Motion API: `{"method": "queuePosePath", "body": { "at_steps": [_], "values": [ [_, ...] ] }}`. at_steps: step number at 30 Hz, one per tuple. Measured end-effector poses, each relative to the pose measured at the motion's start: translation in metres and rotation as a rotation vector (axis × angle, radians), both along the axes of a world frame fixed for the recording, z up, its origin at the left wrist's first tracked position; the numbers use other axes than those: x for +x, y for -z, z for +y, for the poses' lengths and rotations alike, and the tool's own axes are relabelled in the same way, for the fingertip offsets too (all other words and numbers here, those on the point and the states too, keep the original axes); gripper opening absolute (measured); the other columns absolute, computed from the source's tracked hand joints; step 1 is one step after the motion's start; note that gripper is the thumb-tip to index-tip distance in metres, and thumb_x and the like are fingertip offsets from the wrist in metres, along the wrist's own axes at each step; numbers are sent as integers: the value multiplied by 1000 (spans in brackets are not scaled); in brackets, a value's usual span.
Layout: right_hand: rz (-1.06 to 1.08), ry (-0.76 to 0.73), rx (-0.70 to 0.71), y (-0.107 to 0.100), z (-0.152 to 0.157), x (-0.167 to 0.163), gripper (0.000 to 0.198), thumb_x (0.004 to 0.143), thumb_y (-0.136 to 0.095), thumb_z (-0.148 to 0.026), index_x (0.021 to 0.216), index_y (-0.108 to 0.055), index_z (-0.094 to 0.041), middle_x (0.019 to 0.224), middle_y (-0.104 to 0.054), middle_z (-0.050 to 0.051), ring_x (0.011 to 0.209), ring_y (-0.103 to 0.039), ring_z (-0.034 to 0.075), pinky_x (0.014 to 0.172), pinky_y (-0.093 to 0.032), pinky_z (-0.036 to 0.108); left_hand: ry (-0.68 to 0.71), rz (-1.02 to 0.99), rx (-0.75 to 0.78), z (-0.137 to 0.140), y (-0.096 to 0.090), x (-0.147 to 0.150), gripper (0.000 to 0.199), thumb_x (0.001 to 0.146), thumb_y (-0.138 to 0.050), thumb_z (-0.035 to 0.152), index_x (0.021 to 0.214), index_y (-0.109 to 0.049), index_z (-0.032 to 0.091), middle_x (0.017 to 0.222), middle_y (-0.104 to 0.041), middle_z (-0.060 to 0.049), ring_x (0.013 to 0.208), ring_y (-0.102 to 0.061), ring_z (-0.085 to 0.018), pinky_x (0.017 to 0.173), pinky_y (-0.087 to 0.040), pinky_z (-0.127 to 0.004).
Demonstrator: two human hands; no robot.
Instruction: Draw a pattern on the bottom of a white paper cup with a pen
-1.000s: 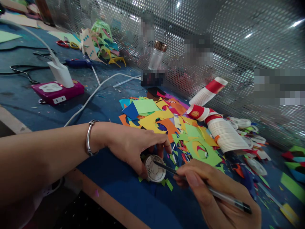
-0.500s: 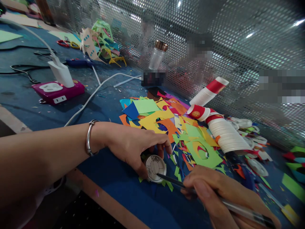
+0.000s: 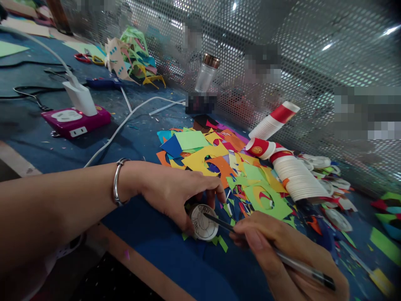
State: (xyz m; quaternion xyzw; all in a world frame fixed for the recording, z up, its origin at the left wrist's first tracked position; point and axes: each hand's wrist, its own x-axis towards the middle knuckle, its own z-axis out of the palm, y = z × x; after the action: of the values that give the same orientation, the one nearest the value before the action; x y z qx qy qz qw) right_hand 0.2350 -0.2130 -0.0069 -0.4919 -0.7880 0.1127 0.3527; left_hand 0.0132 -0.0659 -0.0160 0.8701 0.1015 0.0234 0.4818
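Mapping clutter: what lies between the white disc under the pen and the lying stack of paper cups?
In the head view, coloured paper scraps cover the blue table between the white disc and the cup stack; no bare stretch.

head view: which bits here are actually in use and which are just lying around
In use:
white disc, pinned by the left hand
pen, in the right hand, tip on the disc

Lying about:
coloured paper scraps
stacked paper cups
power strip
glass jar
scissors
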Motion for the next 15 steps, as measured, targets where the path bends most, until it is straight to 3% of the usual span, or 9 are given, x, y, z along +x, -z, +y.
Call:
{"method": "queuePosePath", "body": {
  "at_steps": [9,15],
  "values": [
    [37,28,-30,-7,-6,-1,20,97,-54,-19,91,-68,-32,76,-74,-6,60,-69,12,61,-55,26,-10,8,-28,0,-1,0,76,63,-88,16,129,-52,22,122,-63,-4,106,-58,-21,90,-49,-33],
    [45,37,-5,-4,-2,-1,22,99,-53,-18,99,-70,-32,83,-76,-5,61,-71,11,63,-56,23,-6,-1,-8,0,0,0,73,63,-88,17,127,-52,22,120,-63,-3,104,-58,-20,89,-49,-32]
  ]
}}
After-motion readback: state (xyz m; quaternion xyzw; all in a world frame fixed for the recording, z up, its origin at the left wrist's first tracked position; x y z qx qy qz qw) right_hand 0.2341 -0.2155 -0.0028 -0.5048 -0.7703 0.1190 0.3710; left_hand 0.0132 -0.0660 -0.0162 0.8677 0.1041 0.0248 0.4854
